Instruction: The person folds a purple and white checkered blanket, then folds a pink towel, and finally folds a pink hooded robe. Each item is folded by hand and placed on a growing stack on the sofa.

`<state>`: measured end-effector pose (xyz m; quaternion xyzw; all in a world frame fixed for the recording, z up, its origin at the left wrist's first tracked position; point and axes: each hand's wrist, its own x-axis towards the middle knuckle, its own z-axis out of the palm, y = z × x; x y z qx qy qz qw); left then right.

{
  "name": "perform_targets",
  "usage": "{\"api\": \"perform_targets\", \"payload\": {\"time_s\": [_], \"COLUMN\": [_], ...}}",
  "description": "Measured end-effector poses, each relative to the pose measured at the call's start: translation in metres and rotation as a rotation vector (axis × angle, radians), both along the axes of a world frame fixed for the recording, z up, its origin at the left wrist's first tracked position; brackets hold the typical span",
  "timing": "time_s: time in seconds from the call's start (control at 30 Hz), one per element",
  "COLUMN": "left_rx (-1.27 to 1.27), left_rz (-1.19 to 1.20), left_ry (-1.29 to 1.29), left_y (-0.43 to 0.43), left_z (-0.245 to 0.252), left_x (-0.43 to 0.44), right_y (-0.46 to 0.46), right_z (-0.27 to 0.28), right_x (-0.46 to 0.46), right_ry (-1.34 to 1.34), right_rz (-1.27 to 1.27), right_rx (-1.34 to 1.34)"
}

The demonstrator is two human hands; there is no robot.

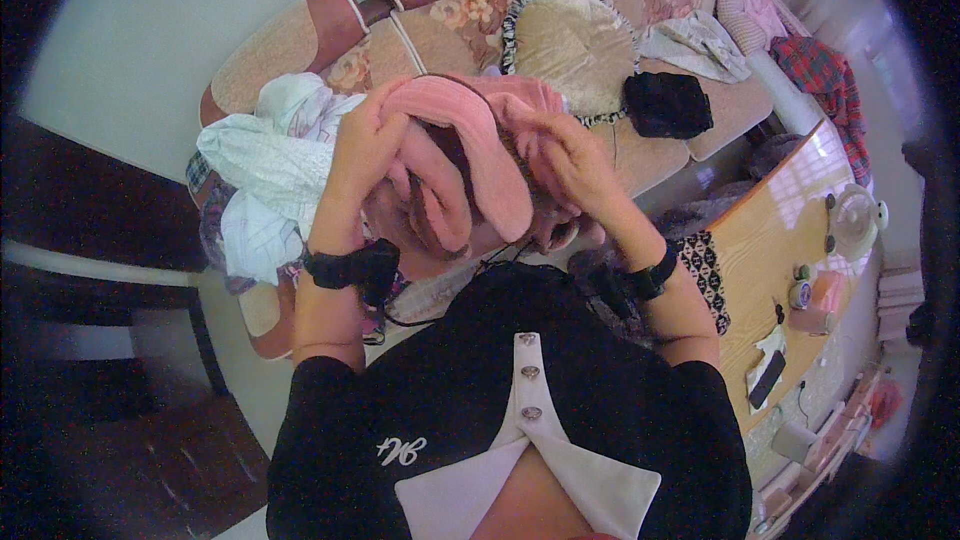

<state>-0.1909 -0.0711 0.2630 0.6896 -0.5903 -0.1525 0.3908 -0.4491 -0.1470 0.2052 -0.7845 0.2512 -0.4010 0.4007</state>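
A bunched pink garment (499, 172) with a thick ribbed band is held up in front of my chest. My left hand (371, 139) grips its left side, near the fold of the band. On the other side, my right hand (566, 154) has gathered cloth between thumb and fingers. Loose folds of the garment hang between my forearms, with a darker inner side showing. What lies directly under it is mostly hidden. Left of my left wrist is a heap of white and pale blue clothes (274, 157) on the sofa.
A floral sofa (465, 11) runs across the back. On it rest a cream ruffled cushion (570, 45), a folded black cloth (667, 105) and a pale garment (701, 45). Red plaid cloth (825, 82) hangs at the far end. At right, a wooden table (757, 255) bears a phone (766, 379).
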Motion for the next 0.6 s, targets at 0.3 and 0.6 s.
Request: {"api": "perform_targets", "payload": {"time_s": [0.3, 0.6], "left_rx": [-0.108, -0.111], "left_rz": [-0.339, -0.624], "left_ry": [0.459, 0.278], "left_y": [-0.007, -0.010], "left_z": [0.002, 0.026], "left_x": [-0.051, -0.119], "right_y": [0.026, 0.032], "right_z": [0.009, 0.035], "right_x": [0.002, -0.048], "right_ry": [0.153, 0.213], "right_rz": [-0.172, -0.344], "right_rx": [-0.157, -0.214]}}
